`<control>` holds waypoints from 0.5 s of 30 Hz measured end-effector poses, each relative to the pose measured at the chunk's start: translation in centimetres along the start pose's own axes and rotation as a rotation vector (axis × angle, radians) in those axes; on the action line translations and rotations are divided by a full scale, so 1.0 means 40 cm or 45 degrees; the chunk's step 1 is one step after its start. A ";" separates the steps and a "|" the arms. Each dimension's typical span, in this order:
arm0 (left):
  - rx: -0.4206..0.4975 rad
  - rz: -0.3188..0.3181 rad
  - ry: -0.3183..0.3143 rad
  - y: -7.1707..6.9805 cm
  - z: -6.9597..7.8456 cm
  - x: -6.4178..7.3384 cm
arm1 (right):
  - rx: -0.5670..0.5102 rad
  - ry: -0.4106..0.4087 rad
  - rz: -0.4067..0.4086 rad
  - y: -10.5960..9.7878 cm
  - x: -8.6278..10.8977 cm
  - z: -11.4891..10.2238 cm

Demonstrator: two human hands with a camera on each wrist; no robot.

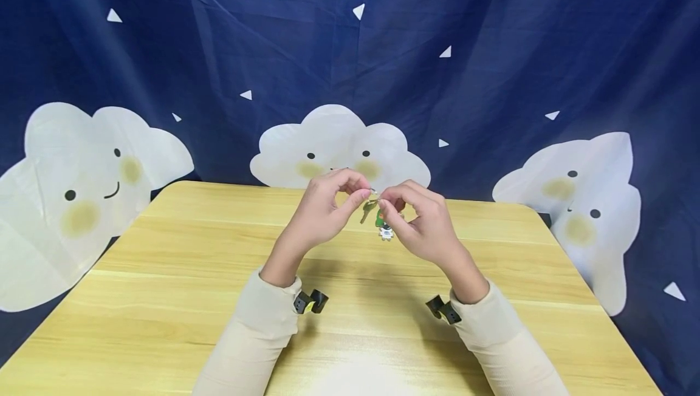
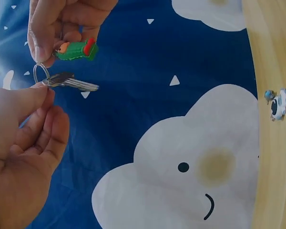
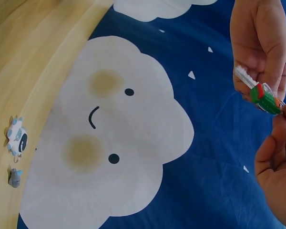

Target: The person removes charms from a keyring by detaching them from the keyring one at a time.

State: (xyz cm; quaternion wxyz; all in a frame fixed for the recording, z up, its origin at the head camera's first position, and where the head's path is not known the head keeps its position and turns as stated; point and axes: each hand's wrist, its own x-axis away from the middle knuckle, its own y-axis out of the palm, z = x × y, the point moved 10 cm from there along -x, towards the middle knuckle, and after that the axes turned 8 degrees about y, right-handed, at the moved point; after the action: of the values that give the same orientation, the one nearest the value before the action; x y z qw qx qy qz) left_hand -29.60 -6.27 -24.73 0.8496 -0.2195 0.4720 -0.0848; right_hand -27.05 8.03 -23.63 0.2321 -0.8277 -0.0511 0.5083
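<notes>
Raised above the far part of the table, my left hand (image 1: 333, 204) pinches a metal key ring (image 2: 47, 71) between thumb and index finger, right where the keys (image 2: 81, 84) join it. My right hand (image 1: 423, 220) pinches the opposite side of the same ring with thumb and fingertip. The keys hang as a small bunch between the hands, plain in the head view. Beside my right fingers dangles a green charm (image 2: 72, 51) with red and orange parts. In the right wrist view this charm (image 3: 265, 100) overlaps the keys.
A white astronaut-like figure (image 2: 280, 105) lies on the wooden table (image 1: 180, 286) beneath the hands. Close to it is a small grey-blue figure (image 3: 14, 178). Behind the table's far edge hangs a dark blue curtain (image 1: 306, 37) with white clouds.
</notes>
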 end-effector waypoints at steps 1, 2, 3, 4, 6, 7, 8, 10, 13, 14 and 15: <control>-0.028 0.001 0.031 -0.001 0.006 -0.001 | 0.001 0.004 0.002 0.001 0.001 0.001; -0.053 0.000 0.057 -0.002 0.011 -0.002 | 0.001 0.009 0.004 0.001 0.001 0.002; -0.070 -0.002 0.084 -0.003 0.017 -0.003 | 0.003 0.014 0.005 0.001 0.001 0.003; -0.086 -0.005 0.110 -0.003 0.023 -0.004 | 0.006 0.016 0.006 0.001 0.002 0.004; -0.111 -0.013 0.161 -0.004 0.034 -0.006 | 0.014 0.015 0.005 0.001 0.002 0.002; -0.124 -0.017 0.185 -0.004 0.039 -0.006 | 0.022 0.008 0.003 0.001 0.002 0.001; -0.138 -0.024 0.210 -0.005 0.045 -0.007 | 0.029 0.001 -0.001 0.002 0.001 -0.001; -0.177 -0.042 0.259 -0.004 0.056 -0.007 | 0.046 -0.010 -0.011 0.003 0.001 -0.003; -0.229 -0.069 0.321 0.000 0.069 -0.006 | 0.062 -0.007 -0.030 0.006 0.002 0.000; -0.247 -0.078 0.339 0.002 0.074 -0.006 | 0.064 -0.001 -0.037 0.007 0.002 0.002; -0.271 -0.087 0.356 0.004 0.078 -0.005 | 0.066 0.004 -0.044 0.007 0.002 0.003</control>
State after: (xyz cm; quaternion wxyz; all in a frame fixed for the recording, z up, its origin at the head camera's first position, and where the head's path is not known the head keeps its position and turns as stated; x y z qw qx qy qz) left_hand -27.11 -5.14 -23.22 0.7444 -0.3102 0.5840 -0.0930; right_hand -27.17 7.84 -23.87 0.2623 -0.8212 -0.0517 0.5041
